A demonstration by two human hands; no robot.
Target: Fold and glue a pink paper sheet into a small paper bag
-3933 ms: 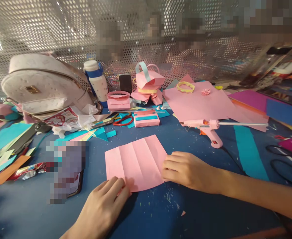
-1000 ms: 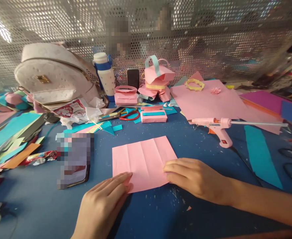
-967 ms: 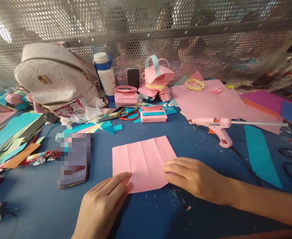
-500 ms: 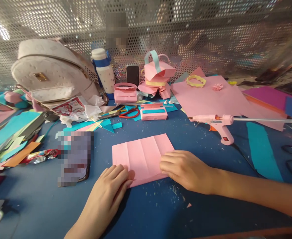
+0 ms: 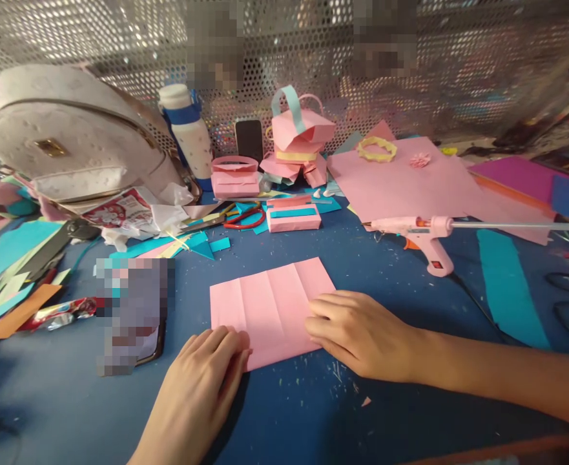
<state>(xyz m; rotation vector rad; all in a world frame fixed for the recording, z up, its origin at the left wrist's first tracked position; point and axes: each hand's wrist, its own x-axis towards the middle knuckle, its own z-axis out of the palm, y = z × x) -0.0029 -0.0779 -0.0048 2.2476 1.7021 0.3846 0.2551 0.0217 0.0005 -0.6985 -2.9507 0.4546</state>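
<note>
Head view: pink paper (image 5: 269, 303) lies flat on the table (image 5: 313, 420), centre front. My left hand (image 5: 201, 381) presses its near-left corner, my right hand (image 5: 356, 329) its right edge. Both grips open, palms down, clasping nothing. Done: several upright creases. Left: sheet lies unfolded, no glue visible; glue gun (image 5: 429, 236) lies apart, beyond.

You see one view only: your head camera sits close above the table (image 5: 313, 420), facing forward and down toward the mesh wall (image 5: 458, 64).
</note>
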